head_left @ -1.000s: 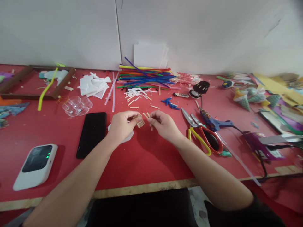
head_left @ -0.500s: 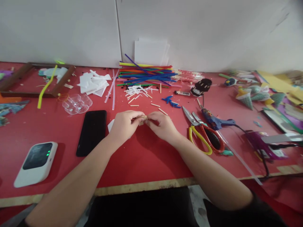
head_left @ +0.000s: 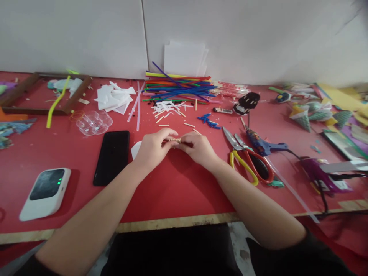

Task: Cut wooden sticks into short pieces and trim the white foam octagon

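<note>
Between my fingertips is a small row of short pale wooden sticks (head_left: 176,140), partly covered by the fingers. My left hand (head_left: 152,147) pinches its left end with thumb and fingers. At the other end, my right hand (head_left: 201,150) grips it the same way, so both hands nearly touch. A white paper piece (head_left: 136,148) lies beside my left hand. Loose wooden sticks (head_left: 189,125) and short blue pieces (head_left: 208,121) lie just beyond the hands on the red table (head_left: 178,191).
A black phone (head_left: 112,158) and a white device (head_left: 45,194) lie left. Colourful pipe cleaners (head_left: 178,90) are heaped at the back near white paper scraps (head_left: 114,99). Scissors (head_left: 244,165) and a blue glue gun (head_left: 263,145) with a cord lie right.
The stick row has turned in my fingers; its lower sticks, visible before, are now mostly hidden. Both hands keep their pinch. The whole view has shifted slightly.
</note>
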Demonstrator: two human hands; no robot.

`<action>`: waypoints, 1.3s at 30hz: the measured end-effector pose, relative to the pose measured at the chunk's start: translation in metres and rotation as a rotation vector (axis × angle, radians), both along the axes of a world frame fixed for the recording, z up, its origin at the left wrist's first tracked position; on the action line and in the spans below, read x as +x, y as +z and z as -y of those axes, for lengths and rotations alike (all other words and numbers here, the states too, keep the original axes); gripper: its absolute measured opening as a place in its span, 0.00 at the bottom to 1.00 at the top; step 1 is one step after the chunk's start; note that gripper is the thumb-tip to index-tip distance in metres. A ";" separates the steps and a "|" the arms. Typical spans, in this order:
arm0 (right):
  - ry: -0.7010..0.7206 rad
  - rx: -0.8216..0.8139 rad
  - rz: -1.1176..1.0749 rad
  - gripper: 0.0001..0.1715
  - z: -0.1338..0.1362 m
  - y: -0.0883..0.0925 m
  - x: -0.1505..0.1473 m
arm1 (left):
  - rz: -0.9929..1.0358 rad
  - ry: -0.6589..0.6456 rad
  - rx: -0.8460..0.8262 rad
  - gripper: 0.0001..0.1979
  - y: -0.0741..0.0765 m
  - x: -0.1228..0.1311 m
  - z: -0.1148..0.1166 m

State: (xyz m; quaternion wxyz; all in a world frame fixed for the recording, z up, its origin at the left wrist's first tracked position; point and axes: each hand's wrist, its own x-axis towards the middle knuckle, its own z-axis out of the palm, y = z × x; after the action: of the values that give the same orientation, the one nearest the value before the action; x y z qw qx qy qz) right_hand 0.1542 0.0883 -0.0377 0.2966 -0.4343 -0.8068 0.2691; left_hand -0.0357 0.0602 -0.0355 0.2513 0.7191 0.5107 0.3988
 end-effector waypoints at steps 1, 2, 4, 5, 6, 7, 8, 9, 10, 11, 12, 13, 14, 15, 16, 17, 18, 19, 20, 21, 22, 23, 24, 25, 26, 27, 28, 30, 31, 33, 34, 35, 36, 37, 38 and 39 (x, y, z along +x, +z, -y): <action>-0.003 -0.010 -0.002 0.07 0.000 0.000 0.000 | -0.009 0.002 -0.001 0.08 0.000 0.000 0.000; -0.005 -0.020 -0.005 0.07 -0.001 0.000 0.000 | -0.018 0.000 0.000 0.06 0.000 0.000 0.000; -0.008 -0.034 -0.012 0.06 -0.001 0.000 0.000 | -0.031 0.000 0.002 0.04 0.001 0.000 -0.001; -0.011 -0.036 -0.014 0.06 -0.001 0.000 0.000 | -0.036 0.006 0.005 0.04 0.001 0.000 -0.001; -0.014 -0.037 -0.016 0.06 -0.001 0.000 0.000 | -0.039 0.014 0.008 0.04 0.001 0.000 -0.001; -0.017 -0.037 -0.017 0.06 -0.001 -0.001 0.001 | -0.038 0.021 0.009 0.04 0.001 0.000 0.000; -0.019 -0.037 -0.020 0.06 -0.001 -0.001 0.001 | -0.034 0.029 0.011 0.05 0.001 0.001 0.000; -0.022 -0.039 -0.024 0.06 -0.001 -0.001 0.001 | -0.026 0.036 0.014 0.06 0.000 0.001 0.000; -0.027 -0.042 -0.031 0.07 -0.001 -0.002 0.001 | -0.019 0.040 0.016 0.07 -0.001 0.001 0.000; -0.031 -0.046 -0.038 0.09 -0.002 -0.002 0.002 | -0.014 0.042 0.018 0.07 -0.001 0.002 0.000; -0.035 -0.052 -0.044 0.10 -0.002 -0.002 0.002 | -0.014 0.041 0.020 0.06 -0.002 0.002 0.000; -0.038 -0.057 -0.050 0.11 -0.002 -0.002 0.002 | -0.015 0.040 0.021 0.05 -0.002 0.003 0.000; -0.041 -0.063 -0.055 0.12 -0.002 -0.002 0.002 | -0.014 0.038 0.023 0.05 -0.002 0.003 0.000; -0.042 -0.068 -0.057 0.12 -0.002 -0.002 0.002 | -0.007 0.035 0.025 0.06 -0.002 0.003 0.000; -0.043 -0.072 -0.059 0.11 -0.003 -0.002 0.002 | 0.002 0.030 0.027 0.08 -0.002 0.003 0.000; -0.045 -0.075 -0.060 0.10 -0.003 -0.002 0.002 | 0.011 0.024 0.030 0.10 -0.001 0.003 0.001; -0.046 -0.077 -0.062 0.09 -0.003 -0.002 0.002 | 0.016 0.015 0.036 0.11 0.000 0.003 0.001; -0.045 -0.077 -0.064 0.08 -0.002 -0.002 0.002 | 0.015 0.007 0.042 0.11 0.001 0.004 0.001; -0.041 -0.075 -0.065 0.07 -0.002 -0.002 0.002 | 0.009 0.000 0.045 0.10 0.001 0.004 0.001; -0.035 -0.072 -0.066 0.07 -0.002 -0.003 0.002 | 0.002 -0.004 0.046 0.09 0.002 0.004 0.001; -0.029 -0.069 -0.071 0.08 -0.002 -0.003 0.002 | -0.003 -0.004 0.045 0.08 0.002 0.004 0.001; -0.024 -0.065 -0.077 0.07 -0.002 -0.003 0.002 | -0.004 0.000 0.042 0.07 0.002 0.004 0.001; -0.018 -0.062 -0.085 0.07 -0.002 -0.004 0.002 | -0.005 0.004 0.039 0.07 0.002 0.004 0.001; -0.010 -0.061 -0.090 0.07 -0.003 -0.004 0.002 | -0.004 0.008 0.037 0.06 0.001 0.004 0.000; 0.002 -0.064 -0.093 0.07 -0.003 -0.004 0.003 | -0.002 0.011 0.038 0.06 0.001 0.004 0.000; 0.016 -0.071 -0.094 0.08 -0.003 -0.004 0.004 | 0.005 0.011 0.039 0.06 0.000 0.003 0.000; 0.031 -0.080 -0.091 0.08 -0.004 -0.003 0.004 | 0.013 0.011 0.040 0.06 -0.001 0.003 -0.001; 0.053 -0.092 -0.082 0.07 -0.004 -0.001 0.006 | 0.040 0.010 0.041 0.05 -0.002 0.003 -0.001; 0.057 -0.092 -0.074 0.07 -0.004 0.000 0.007 | 0.053 0.010 0.043 0.05 -0.003 0.003 -0.001; 0.052 -0.083 -0.043 0.09 -0.004 0.002 0.007 | 0.068 0.010 0.046 0.05 -0.003 0.003 -0.001; 0.047 -0.077 -0.024 0.10 -0.004 0.003 0.008 | 0.068 0.011 0.048 0.05 -0.003 0.003 -0.001; 0.039 -0.073 -0.011 0.11 -0.005 0.004 0.008 | 0.066 0.012 0.051 0.05 -0.003 0.003 -0.001; 0.030 -0.073 -0.005 0.11 -0.005 0.004 0.008 | 0.061 0.013 0.054 0.05 -0.004 0.003 -0.001; 0.021 -0.077 -0.008 0.10 -0.005 0.004 0.008 | 0.057 0.015 0.055 0.05 -0.004 0.003 -0.001; 0.013 -0.082 -0.016 0.09 -0.005 0.004 0.008 | 0.054 0.015 0.056 0.05 -0.004 0.003 -0.001; 0.007 -0.090 -0.027 0.08 -0.005 0.003 0.008 | 0.054 0.013 0.056 0.05 -0.004 0.003 -0.001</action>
State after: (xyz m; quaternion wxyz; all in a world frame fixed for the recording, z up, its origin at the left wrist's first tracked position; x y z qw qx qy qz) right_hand 0.1619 0.0931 -0.0347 0.2865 -0.4409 -0.7914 0.3119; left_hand -0.0331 0.0607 -0.0392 0.2422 0.7113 0.4971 0.4340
